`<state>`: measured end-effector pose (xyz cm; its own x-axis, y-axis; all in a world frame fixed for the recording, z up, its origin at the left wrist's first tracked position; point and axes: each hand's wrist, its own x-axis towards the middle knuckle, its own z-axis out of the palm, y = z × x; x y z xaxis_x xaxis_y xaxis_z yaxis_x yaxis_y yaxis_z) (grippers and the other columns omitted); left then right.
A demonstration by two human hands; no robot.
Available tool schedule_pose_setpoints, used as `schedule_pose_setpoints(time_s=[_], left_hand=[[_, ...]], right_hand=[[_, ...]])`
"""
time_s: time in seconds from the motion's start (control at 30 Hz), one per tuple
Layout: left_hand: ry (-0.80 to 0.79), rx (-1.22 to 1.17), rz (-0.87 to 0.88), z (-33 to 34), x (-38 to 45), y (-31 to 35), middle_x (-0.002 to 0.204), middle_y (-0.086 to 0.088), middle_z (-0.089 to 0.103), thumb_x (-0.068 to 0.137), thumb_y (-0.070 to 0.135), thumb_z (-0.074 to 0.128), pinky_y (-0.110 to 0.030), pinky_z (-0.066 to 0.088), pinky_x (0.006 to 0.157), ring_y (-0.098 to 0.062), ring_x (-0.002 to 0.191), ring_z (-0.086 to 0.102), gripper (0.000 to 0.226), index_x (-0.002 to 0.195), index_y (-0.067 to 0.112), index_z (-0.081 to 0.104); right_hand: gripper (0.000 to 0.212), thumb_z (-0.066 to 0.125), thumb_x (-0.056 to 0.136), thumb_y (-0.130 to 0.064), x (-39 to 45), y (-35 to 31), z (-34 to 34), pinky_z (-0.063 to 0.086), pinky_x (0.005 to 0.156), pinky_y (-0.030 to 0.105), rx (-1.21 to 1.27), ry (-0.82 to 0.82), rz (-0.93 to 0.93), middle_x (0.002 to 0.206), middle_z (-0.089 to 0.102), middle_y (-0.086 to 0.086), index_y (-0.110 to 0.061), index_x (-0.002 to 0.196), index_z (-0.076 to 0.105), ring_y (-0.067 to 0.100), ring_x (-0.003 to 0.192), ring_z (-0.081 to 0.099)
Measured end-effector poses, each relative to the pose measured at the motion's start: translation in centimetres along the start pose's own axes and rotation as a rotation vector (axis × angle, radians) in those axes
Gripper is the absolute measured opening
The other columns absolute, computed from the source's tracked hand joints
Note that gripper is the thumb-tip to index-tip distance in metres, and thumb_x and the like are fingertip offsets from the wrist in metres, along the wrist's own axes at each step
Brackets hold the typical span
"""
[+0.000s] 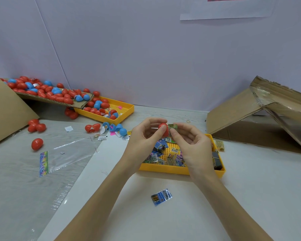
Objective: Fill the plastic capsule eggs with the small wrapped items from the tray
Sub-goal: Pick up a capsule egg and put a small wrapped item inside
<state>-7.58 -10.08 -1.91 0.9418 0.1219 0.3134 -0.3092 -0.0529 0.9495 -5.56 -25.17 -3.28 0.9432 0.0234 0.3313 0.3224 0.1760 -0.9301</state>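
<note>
left hand (142, 136) grips a red capsule egg (163, 128) between thumb and fingertips, raised above the near yellow tray (163, 168). right hand (193, 145) pinches a small green wrapped item (173, 127), touching the egg's right side. below both hands the tray holds more wrapped items (165, 155). a blue packet (161, 197) lies on the table nearer than the wrists. far left of the left hand, a second yellow tray (123, 113) and cardboard flap (47, 99) carry red and blue eggs.
</note>
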Motion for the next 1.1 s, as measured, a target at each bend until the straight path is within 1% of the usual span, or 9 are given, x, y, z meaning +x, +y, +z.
schedule_pose_setpoints(time_s=[0.17, 0.43, 0.7, 0.77, 0.87, 0.97, 1.0, 1.1], left_hand=[[0.003, 0.015, 0.009, -0.09, -0.04, 0.14, 0.107, 0.003, 0.076, 0.096, 0.021, 0.069, -0.022, 0.058, 0.084, -0.014, 0.101, 0.073, 0.022, 0.118, 0.02, 0.072], [0.026, 0.044, 0.041, -0.21, -0.03, 0.3, 0.106, 0.001, 0.076, 0.096, 0.02, 0.069, -0.023, 0.058, 0.084, -0.015, 0.098, 0.073, 0.023, 0.118, 0.02, 0.074], [0.009, 0.042, 0.057, -0.06, -0.12, 0.19, 0.107, 0.003, 0.076, 0.095, 0.019, 0.071, -0.021, 0.057, 0.086, -0.014, 0.102, 0.073, 0.027, 0.122, 0.02, 0.073], [0.023, 0.051, 0.067, -0.02, -0.16, 0.17, 0.107, 0.004, 0.076, 0.094, 0.021, 0.072, -0.022, 0.057, 0.085, -0.014, 0.103, 0.072, 0.03, 0.124, 0.022, 0.071], [0.044, 0.058, 0.079, 0.06, -0.15, 0.14, 0.108, 0.004, 0.076, 0.092, 0.022, 0.074, -0.023, 0.058, 0.086, -0.013, 0.104, 0.071, 0.03, 0.122, 0.021, 0.071], [0.072, 0.07, 0.089, 0.1, -0.16, 0.12, 0.107, 0.005, 0.076, 0.091, 0.022, 0.074, -0.021, 0.057, 0.085, -0.011, 0.105, 0.071, 0.028, 0.119, 0.02, 0.072], [0.079, 0.071, 0.086, 0.09, -0.15, 0.12, 0.107, 0.006, 0.076, 0.091, 0.023, 0.074, -0.02, 0.057, 0.085, -0.01, 0.105, 0.071, 0.028, 0.119, 0.02, 0.072], [0.087, 0.076, 0.072, -0.05, -0.08, 0.09, 0.106, 0.008, 0.076, 0.091, 0.025, 0.074, -0.02, 0.058, 0.085, -0.008, 0.104, 0.071, 0.027, 0.118, 0.022, 0.072]], right_hand=[[0.017, 0.078, 0.089, -0.016, -0.06, 0.01, 0.01, 0.058, 0.081, 0.019, -0.01, 0.003, -0.015, 0.098, 0.079, -0.005, -0.021, 0.105, 0.074, 0.01, 0.096, 0.074], [0.018, 0.079, 0.089, -0.018, -0.08, -0.06, 0.06, 0.058, 0.082, 0.019, -0.02, 0.017, -0.022, 0.097, 0.079, -0.005, -0.02, 0.106, 0.075, 0.011, 0.096, 0.075], [0.017, 0.079, 0.089, -0.019, -0.37, -0.16, 0.23, 0.057, 0.081, 0.018, -0.045, 0.009, 0.003, 0.095, 0.078, -0.006, -0.02, 0.105, 0.075, 0.008, 0.093, 0.074], [0.017, 0.078, 0.089, -0.021, -0.44, -0.19, 0.23, 0.059, 0.083, 0.021, -0.051, 0.01, 0.022, 0.095, 0.079, -0.007, -0.02, 0.106, 0.076, 0.008, 0.094, 0.074], [0.022, 0.076, 0.09, -0.026, -0.41, -0.29, 0.14, 0.06, 0.091, 0.033, -0.037, 0.04, 0.08, 0.097, 0.079, -0.003, -0.016, 0.11, 0.077, 0.012, 0.096, 0.075], [0.024, 0.075, 0.091, -0.027, -0.33, -0.34, 0.13, 0.06, 0.091, 0.04, -0.006, 0.062, 0.133, 0.095, 0.08, -0.001, -0.014, 0.11, 0.078, 0.016, 0.095, 0.075], [0.024, 0.074, 0.091, -0.027, -0.29, -0.35, 0.13, 0.061, 0.091, 0.04, 0.003, 0.072, 0.15, 0.095, 0.08, -0.001, -0.014, 0.11, 0.078, 0.017, 0.095, 0.076], [0.023, 0.074, 0.091, -0.028, -0.12, -0.29, -0.02, 0.061, 0.087, 0.033, 0.021, 0.09, 0.193, 0.092, 0.08, -0.001, -0.014, 0.108, 0.079, 0.017, 0.093, 0.076]])
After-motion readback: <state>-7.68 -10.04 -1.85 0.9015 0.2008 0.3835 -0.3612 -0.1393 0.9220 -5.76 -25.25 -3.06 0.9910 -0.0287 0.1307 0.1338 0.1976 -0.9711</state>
